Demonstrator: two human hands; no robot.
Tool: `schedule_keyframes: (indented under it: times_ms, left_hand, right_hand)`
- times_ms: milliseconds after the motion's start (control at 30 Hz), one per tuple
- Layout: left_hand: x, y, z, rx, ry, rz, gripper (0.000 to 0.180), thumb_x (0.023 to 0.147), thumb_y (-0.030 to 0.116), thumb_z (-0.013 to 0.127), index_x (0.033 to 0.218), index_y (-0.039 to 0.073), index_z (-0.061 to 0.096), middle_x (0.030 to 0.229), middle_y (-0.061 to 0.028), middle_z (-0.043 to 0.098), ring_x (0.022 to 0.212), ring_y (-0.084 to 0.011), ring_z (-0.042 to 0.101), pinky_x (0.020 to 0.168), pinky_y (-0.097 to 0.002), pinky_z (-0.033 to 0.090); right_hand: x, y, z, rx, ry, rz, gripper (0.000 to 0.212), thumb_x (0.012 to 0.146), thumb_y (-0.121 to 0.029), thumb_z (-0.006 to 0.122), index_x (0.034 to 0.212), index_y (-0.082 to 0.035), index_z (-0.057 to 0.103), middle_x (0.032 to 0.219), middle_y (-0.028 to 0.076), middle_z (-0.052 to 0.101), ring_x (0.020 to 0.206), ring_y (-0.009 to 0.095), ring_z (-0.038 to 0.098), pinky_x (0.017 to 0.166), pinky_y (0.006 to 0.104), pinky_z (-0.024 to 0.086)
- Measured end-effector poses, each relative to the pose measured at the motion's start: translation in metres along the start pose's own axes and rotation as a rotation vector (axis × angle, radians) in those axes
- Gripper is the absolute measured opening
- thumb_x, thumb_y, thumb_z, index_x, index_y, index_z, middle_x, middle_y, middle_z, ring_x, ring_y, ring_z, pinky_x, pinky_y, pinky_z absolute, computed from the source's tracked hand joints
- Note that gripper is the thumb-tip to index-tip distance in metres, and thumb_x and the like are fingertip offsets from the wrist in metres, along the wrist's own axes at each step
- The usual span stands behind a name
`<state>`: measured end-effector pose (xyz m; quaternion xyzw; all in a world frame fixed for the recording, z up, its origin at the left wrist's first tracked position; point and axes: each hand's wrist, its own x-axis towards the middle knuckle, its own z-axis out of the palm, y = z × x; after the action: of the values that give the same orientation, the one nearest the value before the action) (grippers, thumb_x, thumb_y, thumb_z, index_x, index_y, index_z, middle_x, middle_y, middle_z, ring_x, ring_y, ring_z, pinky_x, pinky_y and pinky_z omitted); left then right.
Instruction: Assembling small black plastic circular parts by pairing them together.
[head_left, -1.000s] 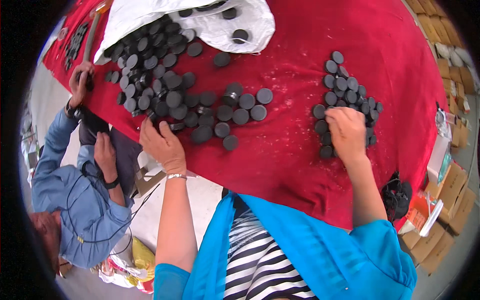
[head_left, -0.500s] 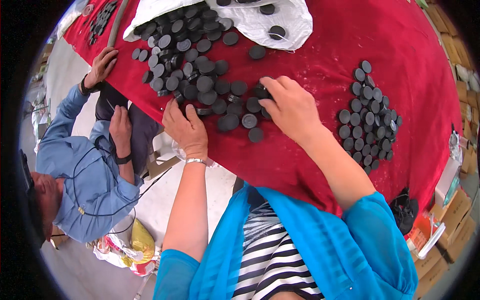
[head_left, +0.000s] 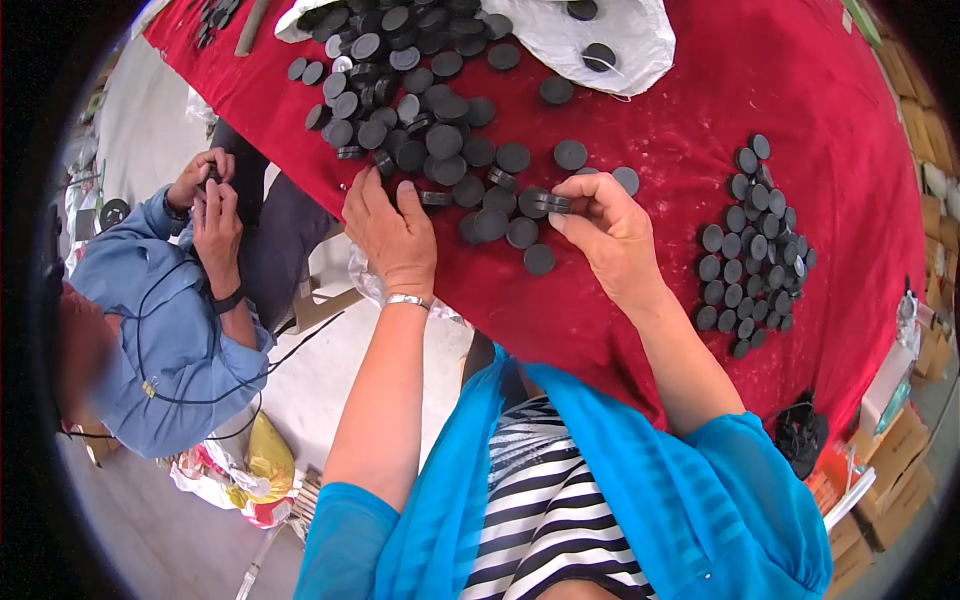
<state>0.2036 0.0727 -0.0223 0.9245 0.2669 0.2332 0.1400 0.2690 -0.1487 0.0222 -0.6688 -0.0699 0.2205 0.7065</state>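
Right hand [head_left: 618,245] pinching a black disc [head_left: 552,203] between thumb and fingers at the pile's [head_left: 443,141] near side, rim toward us, width running left to right; left hand [head_left: 393,238] half-open, empty, beside that pile on the red-covered surface [head_left: 690,120]; beyond, a white sack [head_left: 645,35], discs on its flap, more heaped at its mouth.

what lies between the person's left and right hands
In the head view, loose black discs lie on the red cloth between the person's left hand and right hand.
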Motion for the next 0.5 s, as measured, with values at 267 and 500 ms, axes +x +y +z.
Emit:
schedule_keyframes:
  times_ms: [267, 500]
  left_hand:
    - [-0.001, -0.001, -0.003, -0.04, -0.016, -0.015, 0.043, 0.094, 0.031, 0.047, 0.122, -0.001, 0.052, 0.127, -0.0192, 0.052, 0.118, -0.0364, 0.044, 0.101, -0.046, 0.032]
    - [-0.004, -0.004, -0.002, -0.098, -0.007, -0.032, 0.046, 0.094, 0.036, 0.046, 0.121, -0.001, 0.052, 0.127, -0.017, 0.051, 0.118, -0.0361, 0.043, 0.1, -0.0475, 0.031]
  right_hand:
    - [-0.014, -0.001, 0.007, -0.623, -0.058, -0.22, 0.023, 0.078, -0.002, 0.063, 0.1, -0.003, 0.059, 0.096, 0.013, 0.059, 0.086, 0.032, 0.06, 0.074, 0.0371, 0.05]
    - [-0.013, -0.004, 0.035, -0.568, -0.203, -0.277, 0.023, 0.08, -0.012, 0.067, 0.101, -0.005, 0.059, 0.095, 0.013, 0.06, 0.082, 0.034, 0.061, 0.069, 0.0395, 0.051]
